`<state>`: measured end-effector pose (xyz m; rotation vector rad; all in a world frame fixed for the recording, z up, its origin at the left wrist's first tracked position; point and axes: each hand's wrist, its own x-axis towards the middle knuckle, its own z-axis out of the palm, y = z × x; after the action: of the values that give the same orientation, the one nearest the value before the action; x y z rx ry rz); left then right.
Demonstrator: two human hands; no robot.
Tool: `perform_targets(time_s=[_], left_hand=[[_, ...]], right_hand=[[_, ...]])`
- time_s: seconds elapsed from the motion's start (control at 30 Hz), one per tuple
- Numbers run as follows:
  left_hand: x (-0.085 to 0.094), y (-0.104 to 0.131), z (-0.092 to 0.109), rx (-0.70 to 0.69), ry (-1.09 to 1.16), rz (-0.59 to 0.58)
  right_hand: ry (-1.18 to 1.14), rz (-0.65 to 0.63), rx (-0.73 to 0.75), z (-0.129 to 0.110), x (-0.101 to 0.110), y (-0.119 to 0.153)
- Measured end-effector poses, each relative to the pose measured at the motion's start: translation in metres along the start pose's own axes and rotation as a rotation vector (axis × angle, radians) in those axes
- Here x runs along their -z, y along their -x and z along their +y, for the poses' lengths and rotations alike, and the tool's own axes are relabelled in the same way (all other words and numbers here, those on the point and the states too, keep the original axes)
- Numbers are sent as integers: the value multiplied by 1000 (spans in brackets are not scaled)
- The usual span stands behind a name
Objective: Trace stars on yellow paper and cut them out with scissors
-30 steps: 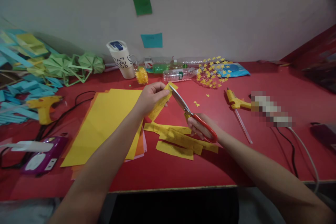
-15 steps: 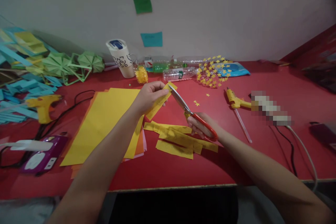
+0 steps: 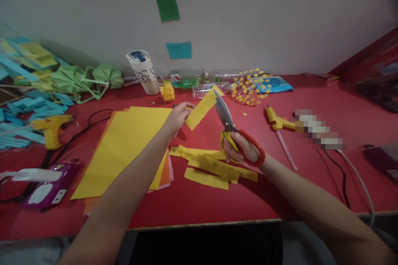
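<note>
My left hand is closed on the edge of a yellow paper strip, which is raised above the table and tilts up to the right. In my right hand are scissors with red and yellow handles. Their blade tips are at the strip's upper right end. Below my hands lie several loose yellow paper strips with faint markings. A stack of yellow sheets, with orange and pink ones under it, is beside my left forearm. A small yellow star lies beyond the scissors.
Glue guns lie at left and right on the red table. A tumbler, plastic bottles and a star-covered piece stand along the wall. Paper crafts pile up at left, near a purple power strip.
The strip has been turned and moved right, and my left hand's grip has shifted to its lower left edge. The scissors have tipped more upright, with the handles now spread.
</note>
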<state>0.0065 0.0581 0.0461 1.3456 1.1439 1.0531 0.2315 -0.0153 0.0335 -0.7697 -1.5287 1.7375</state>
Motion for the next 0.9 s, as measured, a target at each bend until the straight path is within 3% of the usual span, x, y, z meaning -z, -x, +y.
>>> perform_targets(time_s=[0.07, 0.17, 0.23, 0.33, 0.4, 0.5, 0.73, 0.9], left_hand=[[-5, 0, -9, 62, -4, -135], [-15, 9, -5, -7, -119, -464], [-21, 18, 6, -103, -147, -529], [-26, 31, 23, -224, -139, -321], [-27, 37, 30, -227, -107, -144], [-27, 40, 36, -200, -84, 0], [-25, 38, 41, -345, 0, 85], [-22, 37, 45, -319, 57, 59]], right_hand=[[-26, -25, -20, -1, -1, 1], [-33, -20, -32, 0, -2, 1], [-20, 10, -12, 2, -2, 1], [38, 75, -9, 4, -3, 2], [95, 106, -42, 3, -4, 3], [174, 113, -90, 0, -6, 4], [237, 162, -126, 2, -7, 6], [261, 172, -147, 1, -6, 6]])
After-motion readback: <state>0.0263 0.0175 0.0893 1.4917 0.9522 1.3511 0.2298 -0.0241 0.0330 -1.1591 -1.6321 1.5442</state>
